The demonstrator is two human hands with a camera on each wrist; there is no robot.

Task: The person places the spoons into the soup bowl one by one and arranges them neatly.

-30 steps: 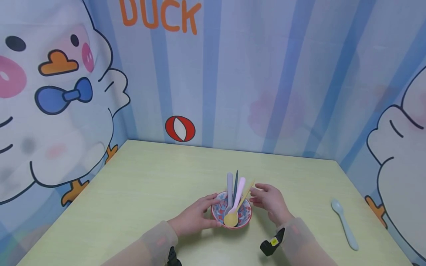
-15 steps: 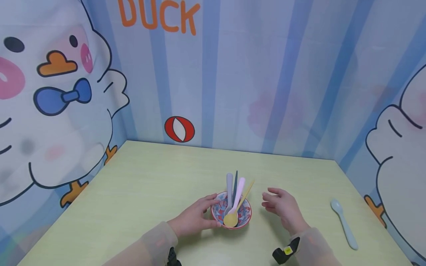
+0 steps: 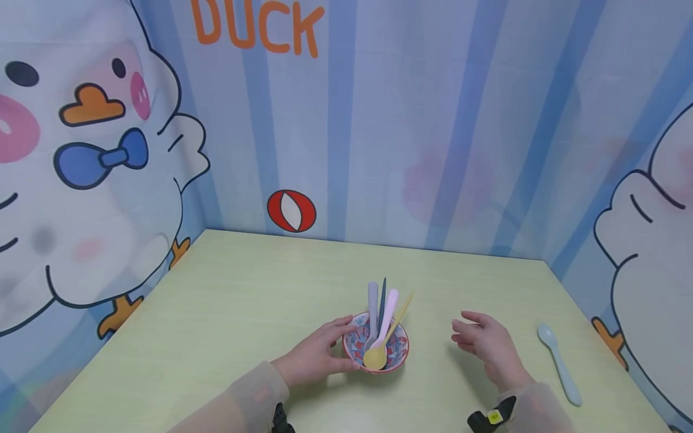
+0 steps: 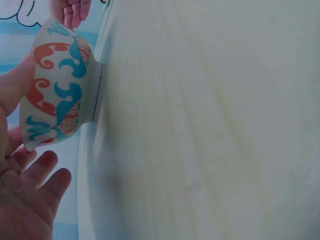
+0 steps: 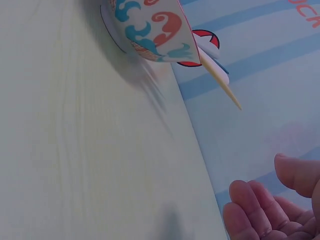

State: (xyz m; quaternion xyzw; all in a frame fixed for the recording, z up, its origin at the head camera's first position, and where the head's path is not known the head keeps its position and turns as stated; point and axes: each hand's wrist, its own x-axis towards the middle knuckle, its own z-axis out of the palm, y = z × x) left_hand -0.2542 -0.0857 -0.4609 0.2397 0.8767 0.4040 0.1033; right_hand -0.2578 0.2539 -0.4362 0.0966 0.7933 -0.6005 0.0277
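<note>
left hand (image 3: 319, 355) grip grasping patterned bowl (image 3: 397, 352) of spoons, right hand (image 3: 487, 343) grip released, empty

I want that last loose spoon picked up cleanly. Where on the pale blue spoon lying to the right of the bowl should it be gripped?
Probably mid-handle on the pale blue spoon, from above, with the right hand, which is nearest. It lies flat, and the handle is slim and straight.
</note>
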